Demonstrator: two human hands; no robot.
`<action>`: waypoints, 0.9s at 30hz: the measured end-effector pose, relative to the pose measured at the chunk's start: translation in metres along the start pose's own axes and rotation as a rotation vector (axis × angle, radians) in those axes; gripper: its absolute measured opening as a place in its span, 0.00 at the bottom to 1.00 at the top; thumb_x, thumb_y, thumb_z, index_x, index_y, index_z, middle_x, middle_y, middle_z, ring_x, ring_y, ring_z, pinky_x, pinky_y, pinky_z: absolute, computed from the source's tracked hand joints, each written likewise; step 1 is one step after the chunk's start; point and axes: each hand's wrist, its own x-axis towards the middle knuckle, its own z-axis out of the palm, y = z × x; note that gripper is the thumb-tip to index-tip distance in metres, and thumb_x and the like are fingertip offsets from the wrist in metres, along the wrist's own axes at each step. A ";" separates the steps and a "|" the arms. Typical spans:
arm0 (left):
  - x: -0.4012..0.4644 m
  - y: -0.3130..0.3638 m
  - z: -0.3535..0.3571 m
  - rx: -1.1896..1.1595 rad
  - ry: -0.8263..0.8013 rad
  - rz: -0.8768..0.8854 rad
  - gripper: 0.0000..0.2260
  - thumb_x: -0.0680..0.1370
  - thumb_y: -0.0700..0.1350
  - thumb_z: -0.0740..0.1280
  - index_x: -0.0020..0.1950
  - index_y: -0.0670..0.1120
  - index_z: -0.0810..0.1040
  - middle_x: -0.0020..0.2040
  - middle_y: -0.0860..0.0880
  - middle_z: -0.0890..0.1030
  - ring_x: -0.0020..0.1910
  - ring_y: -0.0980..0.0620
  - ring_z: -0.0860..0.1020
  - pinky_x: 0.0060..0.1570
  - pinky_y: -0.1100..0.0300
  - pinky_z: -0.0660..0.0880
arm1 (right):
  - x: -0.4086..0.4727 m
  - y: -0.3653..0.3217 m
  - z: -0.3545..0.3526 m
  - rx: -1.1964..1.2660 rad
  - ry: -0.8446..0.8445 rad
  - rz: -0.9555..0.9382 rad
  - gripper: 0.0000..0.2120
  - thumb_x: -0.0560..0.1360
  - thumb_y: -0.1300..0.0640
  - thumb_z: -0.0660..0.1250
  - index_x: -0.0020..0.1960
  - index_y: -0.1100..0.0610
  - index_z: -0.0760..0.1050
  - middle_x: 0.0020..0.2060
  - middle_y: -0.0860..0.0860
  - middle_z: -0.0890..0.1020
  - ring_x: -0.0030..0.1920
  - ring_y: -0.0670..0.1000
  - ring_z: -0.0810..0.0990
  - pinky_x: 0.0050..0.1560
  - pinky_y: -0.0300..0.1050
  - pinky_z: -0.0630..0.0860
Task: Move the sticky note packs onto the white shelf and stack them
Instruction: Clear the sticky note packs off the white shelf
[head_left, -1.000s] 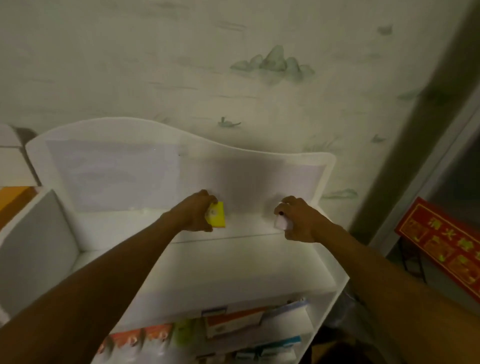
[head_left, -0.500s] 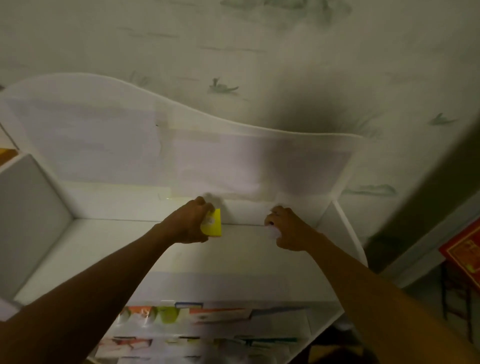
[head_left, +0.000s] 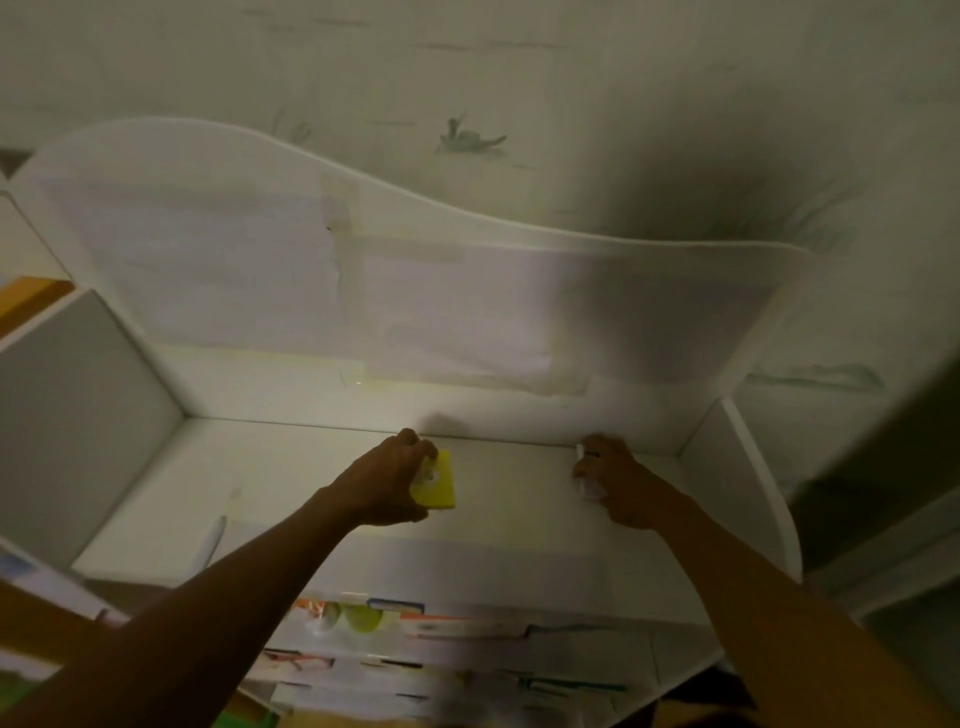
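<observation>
My left hand (head_left: 387, 480) grips a yellow sticky note pack (head_left: 436, 480) low over the top board of the white shelf (head_left: 291, 483), near its middle. My right hand (head_left: 615, 480) grips a small white pack (head_left: 589, 486), mostly hidden by my fingers, close to the shelf's back right corner. The two packs are apart, about a hand's width from each other. Whether either pack touches the board I cannot tell.
The shelf has a wavy back panel (head_left: 415, 291) with taped paper and side walls left (head_left: 72, 395) and right (head_left: 753, 467). Lower tiers hold several colourful boxes (head_left: 363, 618). A papered wall stands behind.
The view has moved closer and higher over the shelf. Both hands have reached deeper toward the back panel, still holding their packs.
</observation>
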 end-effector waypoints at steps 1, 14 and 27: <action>0.000 0.001 0.000 0.006 0.004 0.003 0.35 0.68 0.51 0.76 0.70 0.47 0.65 0.66 0.47 0.68 0.62 0.47 0.70 0.56 0.57 0.72 | 0.000 0.002 0.002 0.020 0.005 -0.006 0.22 0.74 0.65 0.66 0.68 0.59 0.71 0.72 0.59 0.60 0.74 0.59 0.58 0.70 0.43 0.58; 0.016 0.015 -0.009 0.061 0.047 0.051 0.34 0.67 0.52 0.76 0.69 0.48 0.66 0.67 0.52 0.69 0.66 0.50 0.65 0.55 0.54 0.73 | -0.003 -0.008 -0.001 0.002 0.029 0.057 0.27 0.78 0.60 0.63 0.75 0.54 0.61 0.75 0.54 0.57 0.76 0.54 0.54 0.73 0.45 0.56; 0.066 0.040 0.015 -0.023 0.000 0.067 0.32 0.66 0.48 0.78 0.67 0.46 0.69 0.68 0.47 0.69 0.66 0.47 0.64 0.61 0.52 0.70 | -0.044 0.000 -0.083 -0.111 0.115 0.024 0.29 0.78 0.48 0.65 0.76 0.48 0.60 0.78 0.50 0.51 0.77 0.50 0.52 0.75 0.45 0.53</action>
